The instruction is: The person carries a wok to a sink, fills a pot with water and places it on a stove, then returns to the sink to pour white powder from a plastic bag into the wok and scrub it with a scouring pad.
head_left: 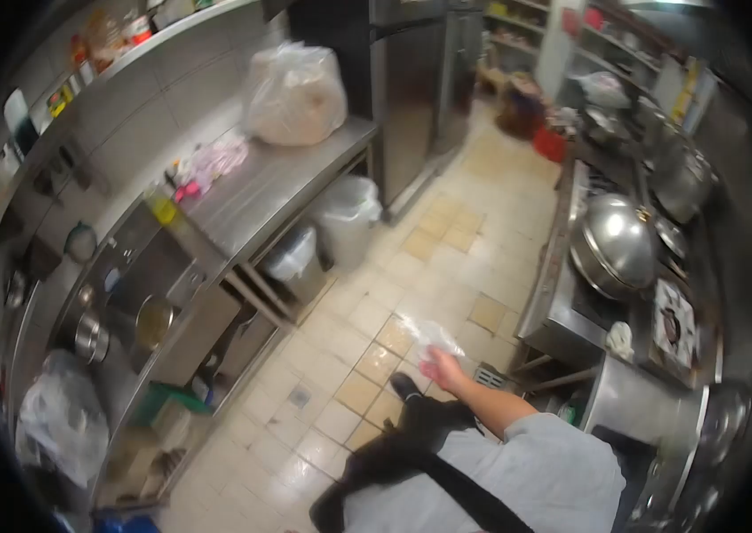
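My right hand [442, 368] is stretched out low over the floor, its fingers closed on a crumpled clear plastic bag [429, 335]. The bag spreads out past the fingertips and looks thin and blurred. My grey short sleeve [562, 453] and a dark strap across my body fill the lower part of the view. Just left of that hand a black shoe [405, 386] rests on the tiles. My left hand is out of sight.
On the left runs a steel counter [247, 209] with a large filled plastic bag [296, 93], a cloth and a sink. Lidded bins [347, 218] stand below. A stove on the right carries a big domed pot [616, 244]. Tiled floor [376, 293] lies between, leading to fridges.
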Action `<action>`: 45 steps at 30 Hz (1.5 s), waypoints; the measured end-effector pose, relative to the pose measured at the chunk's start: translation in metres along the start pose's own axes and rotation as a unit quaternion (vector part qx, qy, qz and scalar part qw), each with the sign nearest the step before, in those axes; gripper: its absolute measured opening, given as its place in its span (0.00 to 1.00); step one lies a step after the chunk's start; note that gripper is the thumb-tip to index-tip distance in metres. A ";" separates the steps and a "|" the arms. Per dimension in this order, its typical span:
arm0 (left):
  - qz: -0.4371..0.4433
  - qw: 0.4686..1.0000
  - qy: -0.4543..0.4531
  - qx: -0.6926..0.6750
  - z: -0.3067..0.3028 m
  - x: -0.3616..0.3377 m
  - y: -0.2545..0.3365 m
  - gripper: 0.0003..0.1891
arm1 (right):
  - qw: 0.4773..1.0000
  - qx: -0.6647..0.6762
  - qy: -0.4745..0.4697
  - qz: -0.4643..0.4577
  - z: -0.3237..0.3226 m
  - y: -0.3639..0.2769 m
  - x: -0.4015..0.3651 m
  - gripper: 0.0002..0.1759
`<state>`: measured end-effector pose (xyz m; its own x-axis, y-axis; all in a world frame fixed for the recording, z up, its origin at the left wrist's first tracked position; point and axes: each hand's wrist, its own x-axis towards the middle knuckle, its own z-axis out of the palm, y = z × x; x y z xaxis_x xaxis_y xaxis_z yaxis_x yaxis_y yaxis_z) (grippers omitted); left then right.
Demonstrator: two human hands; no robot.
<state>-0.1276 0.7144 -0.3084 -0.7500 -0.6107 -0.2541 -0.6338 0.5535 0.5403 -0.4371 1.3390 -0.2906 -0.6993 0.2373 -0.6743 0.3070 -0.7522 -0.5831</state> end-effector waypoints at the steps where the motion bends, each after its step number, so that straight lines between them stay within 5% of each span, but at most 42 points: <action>1: -0.016 1.000 0.017 -0.005 0.001 -0.004 0.025 0.14 | 1.000 -0.015 -0.001 0.001 0.009 -0.007 0.018 0.19; 4: -0.112 0.993 0.038 -0.023 0.004 -0.036 0.093 0.10 | 0.998 -0.052 -0.032 0.021 0.040 -0.044 0.064 0.20; 7: -0.161 0.977 -0.101 -0.094 0.038 -0.047 0.126 0.09 | 0.994 -0.090 -0.060 0.016 0.079 -0.087 0.095 0.21; 8: -0.154 0.971 -0.155 -0.095 0.051 -0.051 0.135 0.10 | 0.992 -0.112 -0.058 0.016 0.089 -0.100 0.102 0.21; 11: 0.126 0.938 -0.246 0.209 0.128 -0.067 0.064 0.11 | 0.987 -0.154 -0.047 0.028 0.094 -0.120 0.135 0.22; 14: 0.080 0.944 -0.301 0.113 0.150 -0.071 0.068 0.12 | 0.985 -0.171 0.005 0.022 0.108 -0.133 0.145 0.23; 17: 0.024 0.949 -0.287 0.129 0.125 -0.048 0.097 0.13 | 0.982 -0.185 0.022 0.032 0.111 -0.129 0.163 0.24; 20: -0.283 0.936 -0.149 -0.147 0.096 -0.003 0.166 0.14 | 0.982 -0.182 0.023 0.041 0.132 -0.120 0.170 0.25; 24: -0.165 0.977 -0.029 -0.131 0.097 0.076 0.150 0.13 | 0.968 -0.251 -0.008 0.029 0.190 -0.137 0.162 0.26; 28: -0.156 0.974 -0.045 -0.160 0.050 0.129 0.250 0.16 | 0.961 -0.274 -0.042 0.018 0.221 -0.154 0.193 0.25; 36: -0.210 0.970 -0.051 -0.114 0.073 0.128 0.254 0.14 | 0.945 -0.328 -0.007 -0.006 0.264 -0.191 0.223 0.24; 39: -0.039 0.963 -0.215 0.158 0.073 0.122 0.245 0.14 | 0.936 -0.351 -0.003 0.020 0.257 -0.206 0.263 0.26; 41: -0.214 0.974 -0.063 -0.050 0.103 0.079 0.254 0.13 | 0.926 -0.376 -0.005 0.033 0.254 -0.216 0.296 0.25; 45: -0.303 0.949 0.016 -0.086 0.155 0.024 0.288 0.11 | 0.889 -0.455 -0.030 0.054 0.275 -0.243 0.375 0.25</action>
<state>-0.3578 0.9471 -0.2831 -0.2507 -0.8057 -0.5366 -0.9044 -0.0028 0.4267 -0.9520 1.4415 -0.2773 -0.6585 0.1391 -0.7396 0.7504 0.0454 -0.6595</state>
